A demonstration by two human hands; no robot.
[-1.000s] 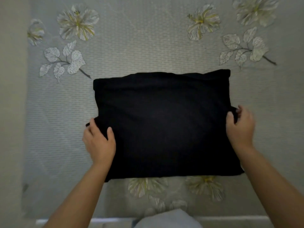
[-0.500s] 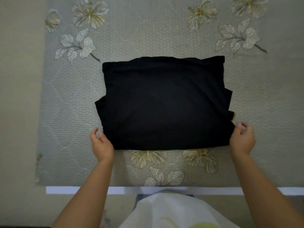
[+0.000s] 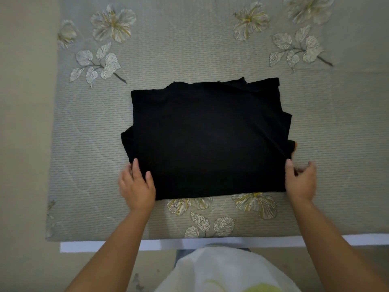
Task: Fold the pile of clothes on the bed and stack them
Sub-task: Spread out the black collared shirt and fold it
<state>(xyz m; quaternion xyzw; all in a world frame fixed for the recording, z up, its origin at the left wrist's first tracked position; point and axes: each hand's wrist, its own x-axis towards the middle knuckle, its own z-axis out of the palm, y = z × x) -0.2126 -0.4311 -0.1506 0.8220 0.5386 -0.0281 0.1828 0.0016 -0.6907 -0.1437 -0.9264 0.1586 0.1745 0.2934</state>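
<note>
Reached forward with both arms, palms down, forearms bare. Left hand (image 3: 136,187) laid at the 7 o'clock corner of the black garment (image 3: 208,138), thumb and 1 finger spread on top of the cloth, the rest beside or under the edge — pinching that corner, as far as could be told. Right hand (image 3: 301,180) set at the 4 o'clock corner, thumb against the side edge, fingers curled loosely just beside it; cannot tell whether any cloth was truly gripped there.

Spread beneath: a grey bedcover (image 3: 189,55) printed with pale flowers and leaves, a white strip (image 3: 210,242) along its near edge, plain floor at 9 o'clock. Nothing in the way of either hand.

Folded to a rough rectangle, lying flat mid-bed, with uneven layers poking out at 12, 3 and 9 o'clock.
</note>
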